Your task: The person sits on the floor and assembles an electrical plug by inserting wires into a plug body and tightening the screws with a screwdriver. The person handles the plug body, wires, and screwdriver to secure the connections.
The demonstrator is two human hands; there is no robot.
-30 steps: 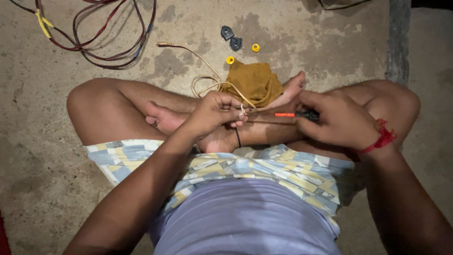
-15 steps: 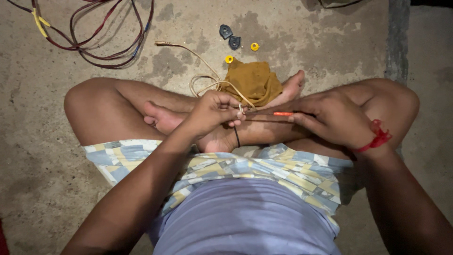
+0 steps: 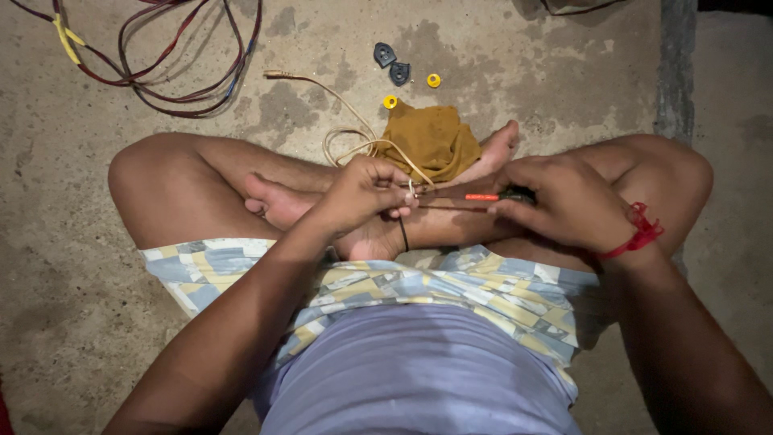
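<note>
The left hand (image 3: 362, 193) pinches a small white piece (image 3: 411, 192) at the end of the tan cord (image 3: 354, 137), as it did a second ago. The right hand (image 3: 564, 201), fingers pressed together around a screwdriver (image 3: 483, 196), has barely shifted, its tip at 9 o'clock against the piece. The mustard cloth (image 3: 431, 137) stays at 12 o'clock; the yellow caps (image 3: 390, 101) lie unmoved beyond it.

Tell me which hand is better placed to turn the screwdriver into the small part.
Right. The right hand already grips the screwdriver, its tip aimed at the small part pinched in the left hand.
</note>
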